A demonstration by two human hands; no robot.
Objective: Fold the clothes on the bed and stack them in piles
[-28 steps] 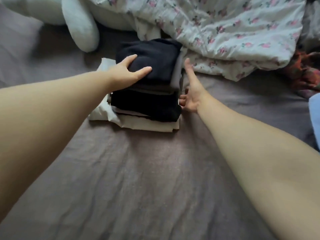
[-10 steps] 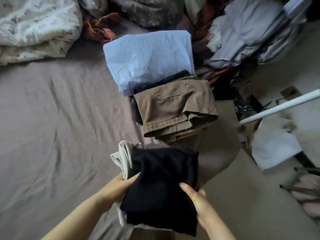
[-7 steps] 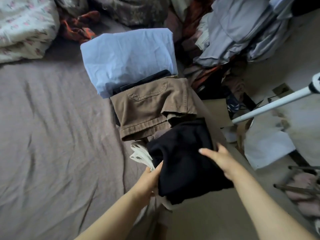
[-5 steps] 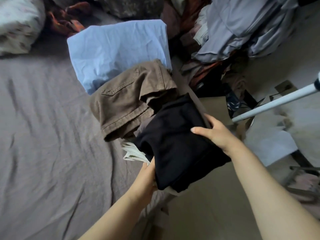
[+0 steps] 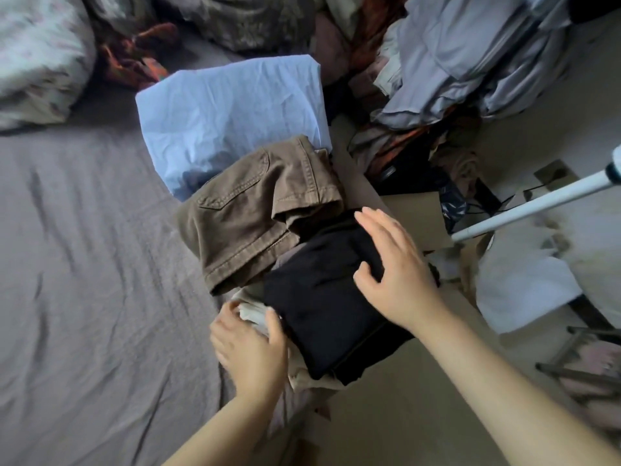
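The stack (image 5: 332, 304) sits at the bed's (image 5: 84, 264) right edge, overhanging, against the trousers (image 5: 248, 213); the right hand (image 5: 396, 274) presses flat, fingers straight, the left hand (image 5: 250, 348) curls round its near-left corner: releasing risks a topple floorward.

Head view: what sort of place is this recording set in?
Most likely a lived-in bedroom. A bed with a grey sheet fills the left, a floral duvet lies bunched at its head, and folded clothes line the edge beside a heap of laundry.
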